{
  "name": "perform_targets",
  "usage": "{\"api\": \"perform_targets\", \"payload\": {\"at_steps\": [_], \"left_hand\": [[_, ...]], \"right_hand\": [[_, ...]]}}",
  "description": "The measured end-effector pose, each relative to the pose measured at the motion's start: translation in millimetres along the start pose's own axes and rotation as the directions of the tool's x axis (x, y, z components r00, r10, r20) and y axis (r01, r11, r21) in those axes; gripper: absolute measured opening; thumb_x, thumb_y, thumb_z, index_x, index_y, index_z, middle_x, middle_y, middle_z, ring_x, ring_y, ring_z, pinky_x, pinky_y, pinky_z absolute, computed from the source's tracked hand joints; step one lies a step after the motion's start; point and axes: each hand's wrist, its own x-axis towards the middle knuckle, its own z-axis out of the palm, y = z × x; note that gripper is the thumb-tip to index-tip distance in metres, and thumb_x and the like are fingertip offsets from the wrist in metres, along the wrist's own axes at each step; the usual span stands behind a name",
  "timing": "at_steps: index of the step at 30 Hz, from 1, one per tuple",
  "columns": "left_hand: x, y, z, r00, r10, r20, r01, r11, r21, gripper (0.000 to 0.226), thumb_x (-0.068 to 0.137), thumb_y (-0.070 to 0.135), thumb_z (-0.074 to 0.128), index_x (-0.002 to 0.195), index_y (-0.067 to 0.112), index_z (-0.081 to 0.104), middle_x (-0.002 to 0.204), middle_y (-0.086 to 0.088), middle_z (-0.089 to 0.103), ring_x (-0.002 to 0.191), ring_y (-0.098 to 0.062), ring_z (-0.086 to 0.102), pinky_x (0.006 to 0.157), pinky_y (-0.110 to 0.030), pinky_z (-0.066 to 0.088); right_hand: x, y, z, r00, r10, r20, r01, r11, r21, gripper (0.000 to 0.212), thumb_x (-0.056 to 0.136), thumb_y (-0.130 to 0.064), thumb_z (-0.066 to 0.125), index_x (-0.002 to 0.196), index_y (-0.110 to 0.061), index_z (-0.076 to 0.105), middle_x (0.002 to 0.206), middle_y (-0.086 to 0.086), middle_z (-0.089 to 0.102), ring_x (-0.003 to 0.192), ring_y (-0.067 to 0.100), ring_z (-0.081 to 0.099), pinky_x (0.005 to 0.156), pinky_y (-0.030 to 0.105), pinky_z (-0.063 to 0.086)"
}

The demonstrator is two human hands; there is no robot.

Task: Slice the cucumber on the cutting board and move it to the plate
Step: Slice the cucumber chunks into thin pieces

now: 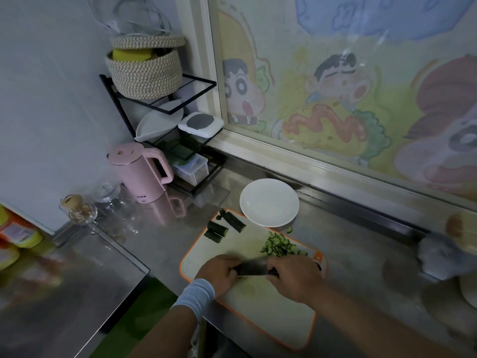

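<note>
The cutting board point(271, 313) lies askew on the steel table point(361, 254), its orange rim running close along the table's near edge, with its left corner just short of that edge. Both hands are over the board's middle. The right hand point(294, 277) is clamped on the handle of a knife point(251, 270), whose blade points left and reaches the left hand point(219, 273). That hand's fingers are curled down against the blade; I cannot tell whether they hold anything under it. A white wristband point(193, 297) wraps the left wrist.

A heap of thin cucumber slices point(280, 245) sits just beyond the knife, toward the board's right edge, and one slice lies off the board on the table near the plate. Three uncut cucumber pieces point(219, 229) rest at the board's far left corner, one near the rim. The white plate point(269, 202) stands just past the board's far edge, its rim touching or nearly touching the board.

Bare steel stretches between the board and the pink kettle point(139, 174) at far left, and again to the right of the board. A raised sill point(335, 177) closes off the far side behind the plate
</note>
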Motion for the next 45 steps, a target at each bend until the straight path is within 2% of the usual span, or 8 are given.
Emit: {"api": "perform_targets", "payload": {"at_steps": [5, 9, 13, 16, 22, 33, 41, 45], "left_hand": [[4.2, -18.5, -9.9, 0.967, -0.248, -0.064, 0.219, 0.929, -0.299, 0.037, 0.096, 0.029, 0.038, 0.129, 0.033, 0.055, 0.136, 0.008, 0.050, 0.127, -0.018, 0.044, 0.106, -0.026, 0.029], [0.8, -43.3, -16.7, 0.843, -0.481, -0.240, 0.298, 0.790, -0.536, 0.035, 0.091, 0.012, 0.043, 0.108, 0.031, 0.067, 0.120, 0.005, 0.061, 0.114, -0.019, 0.055, 0.102, -0.025, 0.036], [-5.8, -61.6, -21.1, 0.789, -0.552, -0.269, 0.343, 0.760, -0.552, 0.038, 0.084, -0.002, 0.044, 0.100, 0.023, 0.067, 0.101, 0.003, 0.066, 0.098, -0.020, 0.061, 0.087, -0.019, 0.039], [-10.4, -72.1, -20.1, 0.749, -0.600, -0.279, 0.363, 0.725, -0.586, 0.039, 0.082, -0.004, 0.043, 0.095, 0.027, 0.062, 0.097, 0.003, 0.065, 0.096, -0.022, 0.061, 0.083, -0.022, 0.041], [-5.6, -80.6, -5.9, 0.851, -0.499, -0.165, 0.393, 0.812, -0.431, 0.028, 0.091, 0.012, 0.046, 0.113, 0.018, 0.063, 0.116, -0.007, 0.059, 0.104, -0.028, 0.057, 0.089, -0.028, 0.042], [30.6, -54.1, 16.8, 0.988, -0.154, -0.025, 0.137, 0.929, -0.344, 0.041, 0.092, 0.019, 0.047, 0.133, 0.017, 0.052, 0.140, -0.002, 0.047, 0.129, -0.018, 0.041, 0.110, -0.025, 0.028], [66.2, -13.3, 19.2, 0.998, -0.029, -0.052, 0.012, 0.956, -0.292, 0.044, 0.092, 0.014, 0.041, 0.135, 0.018, 0.049, 0.141, -0.003, 0.045, 0.131, -0.019, 0.038, 0.110, -0.030, 0.029], [92.9, 18.8, 11.8, 0.999, -0.033, -0.040, 0.020, 0.959, -0.284, 0.050, 0.090, 0.013, 0.046, 0.139, 0.021, 0.043, 0.144, -0.004, 0.041, 0.132, -0.022, 0.037, 0.110, -0.032, 0.030]], "right_hand": [[1.8, -7.8, -5.0, 0.999, 0.029, 0.027, -0.030, 1.000, 0.007, 0.019, 0.088, -0.046, 0.048, 0.100, -0.033, 0.055, 0.091, -0.004, 0.068, 0.084, 0.018, 0.063, 0.056, 0.027, 0.034], [7.3, -13.5, -1.9, 0.994, 0.097, 0.058, -0.097, 0.995, 0.001, 0.022, 0.089, -0.044, 0.044, 0.097, -0.027, 0.055, 0.086, -0.001, 0.066, 0.078, 0.018, 0.061, 0.047, 0.025, 0.027], [17.9, -28.4, 21.9, 0.964, 0.195, 0.181, -0.232, 0.949, 0.215, 0.026, 0.094, -0.044, 0.037, 0.089, -0.026, 0.056, 0.080, 0.000, 0.062, 0.070, 0.019, 0.057, 0.058, 0.033, 0.043], [28.9, -54.9, 50.8, 0.930, 0.247, 0.273, -0.345, 0.845, 0.408, 0.031, 0.096, -0.038, 0.038, 0.069, -0.025, 0.043, 0.065, -0.001, 0.048, 0.060, 0.016, 0.048, 0.053, 0.032, 0.033], [29.9, -92.9, 94.5, 0.888, 0.381, 0.255, -0.459, 0.745, 0.484, 0.032, 0.101, -0.036, 0.038, 0.077, -0.019, 0.051, 0.072, -0.002, 0.053, 0.071, 0.017, 0.053, 0.060, 0.031, 0.036], [4.3, -66.0, 100.8, 0.678, 0.734, 0.040, -0.688, 0.614, 0.388, 0.031, 0.101, -0.039, 0.033, 0.115, -0.025, 0.056, 0.095, 0.005, 0.066, 0.083, 0.026, 0.060, 0.063, 0.032, 0.040], [3.0, -31.6, 73.0, 0.679, 0.734, -0.029, -0.633, 0.604, 0.483, 0.020, 0.097, -0.040, 0.039, 0.097, -0.033, 0.058, 0.070, -0.008, 0.059, 0.062, 0.013, 0.057, 0.054, 0.031, 0.045], [1.3, 14.8, 46.5, 0.621, 0.773, -0.130, -0.652, 0.602, 0.461, 0.016, 0.093, -0.038, 0.046, 0.097, -0.032, 0.061, 0.075, 0.001, 0.064, 0.068, 0.025, 0.060, 0.060, 0.033, 0.048]]}}
